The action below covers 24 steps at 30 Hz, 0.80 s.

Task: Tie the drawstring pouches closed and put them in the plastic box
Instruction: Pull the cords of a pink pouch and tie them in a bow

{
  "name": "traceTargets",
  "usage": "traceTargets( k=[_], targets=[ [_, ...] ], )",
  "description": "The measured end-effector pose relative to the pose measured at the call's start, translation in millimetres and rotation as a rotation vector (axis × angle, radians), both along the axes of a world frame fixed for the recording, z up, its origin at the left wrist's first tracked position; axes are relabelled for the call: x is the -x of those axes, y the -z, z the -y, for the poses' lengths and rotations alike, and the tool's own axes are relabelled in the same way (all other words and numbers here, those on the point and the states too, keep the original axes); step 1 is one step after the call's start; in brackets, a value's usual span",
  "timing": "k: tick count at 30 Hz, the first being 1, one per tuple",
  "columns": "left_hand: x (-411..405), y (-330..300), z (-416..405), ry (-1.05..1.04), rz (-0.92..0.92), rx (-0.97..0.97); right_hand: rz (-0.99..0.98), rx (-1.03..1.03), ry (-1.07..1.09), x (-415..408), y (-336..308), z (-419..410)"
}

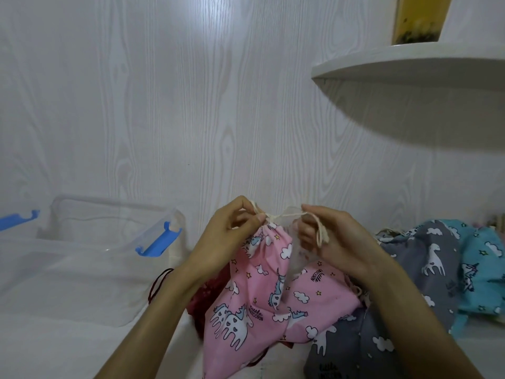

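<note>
From the head view, we see our left hand [229, 236] and right hand [336, 242] raised together over the pink unicorn pouch [273, 291], whose gathered neck sits directly between them. The left grip is clamped on the cream drawstring [276, 216]: thumb and forefinger pinch it just beside the neck. The right grip pinches the other end of the same cord, and a loose tail hangs down across the right fingers [308, 231]. The short stretch of cord between the two grips runs nearly level and looks taut, with a small knot or crossing at the neck; we cannot tell which.

The pouch body hangs below both hands, and its lower end lies on the bench [175, 348]. Under it, below the left wrist, a dark red pouch [202, 299] shows. Right of the right hand lie a grey pouch [420, 258] and, beyond it, a blue pouch [483, 269]; another grey one [352, 348] sits below the right forearm.

Well left of the left hand stands the clear plastic box [90, 242], open, with blue latches [158, 243].
</note>
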<state>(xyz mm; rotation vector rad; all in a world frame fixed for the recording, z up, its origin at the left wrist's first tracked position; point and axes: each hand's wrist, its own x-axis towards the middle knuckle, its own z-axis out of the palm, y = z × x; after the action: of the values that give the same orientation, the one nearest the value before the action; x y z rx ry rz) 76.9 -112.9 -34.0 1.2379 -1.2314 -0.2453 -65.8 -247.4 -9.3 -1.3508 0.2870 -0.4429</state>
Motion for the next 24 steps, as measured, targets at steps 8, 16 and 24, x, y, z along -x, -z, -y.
traceTargets(
  k=[8,16,24],
  targets=[
    [-1.8,-4.7,1.7,-0.183,-0.186,-0.095,-0.421,0.540,0.072,27.2,1.1,27.3],
    [13.9,-0.8,5.7,-0.134,-0.361,-0.301,0.249,-0.210,0.068,4.5,-2.6,13.2],
    [6.5,-5.3,0.6,-0.165,-0.434,-0.254,0.175,-0.353,0.104,-19.7,18.4,5.2]
  ],
)
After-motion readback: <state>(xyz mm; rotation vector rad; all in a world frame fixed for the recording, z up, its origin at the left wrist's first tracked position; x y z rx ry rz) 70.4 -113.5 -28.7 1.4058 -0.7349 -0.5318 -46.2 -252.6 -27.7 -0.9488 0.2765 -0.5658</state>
